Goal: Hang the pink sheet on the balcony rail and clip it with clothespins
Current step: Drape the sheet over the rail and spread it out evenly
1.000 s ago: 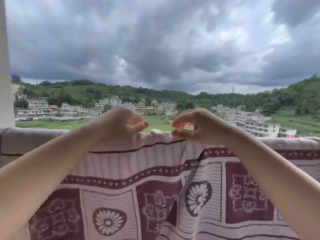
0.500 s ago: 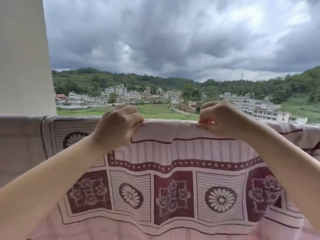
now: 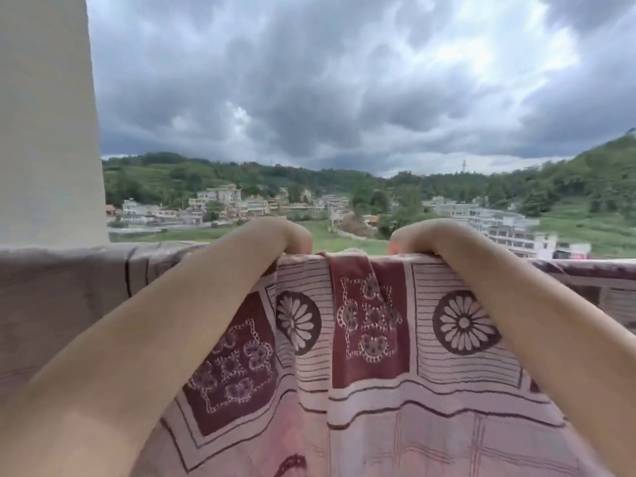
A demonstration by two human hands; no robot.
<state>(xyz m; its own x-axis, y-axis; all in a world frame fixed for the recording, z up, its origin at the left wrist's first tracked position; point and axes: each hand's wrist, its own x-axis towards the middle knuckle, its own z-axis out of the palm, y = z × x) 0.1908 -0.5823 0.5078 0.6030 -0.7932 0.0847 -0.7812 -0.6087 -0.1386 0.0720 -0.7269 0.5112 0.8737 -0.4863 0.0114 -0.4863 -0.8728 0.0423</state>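
The pink sheet (image 3: pixel 371 339), printed with maroon squares and daisy rounds, is draped over the balcony rail and hangs toward me. The rail itself is hidden under the fabric. My left hand (image 3: pixel 292 235) and my right hand (image 3: pixel 409 239) both bend over the top edge, about a forearm's width apart. Their fingers curl down the far side of the sheet and are out of sight. The cloth bunches into folds under each wrist. No clothespin shows in this view.
A pale pillar (image 3: pixel 44 115) rises at the left end of the rail. More fabric (image 3: pixel 69 287) covers the rail to the left, and a band of it (image 3: pixel 592 270) runs right. Beyond lie open air, houses and green hills.
Both hands have gone from pinching the top edge to hooking over its far side. The sheet has ridden up, so the maroon squares now sit at the rail. My view dropped closer.
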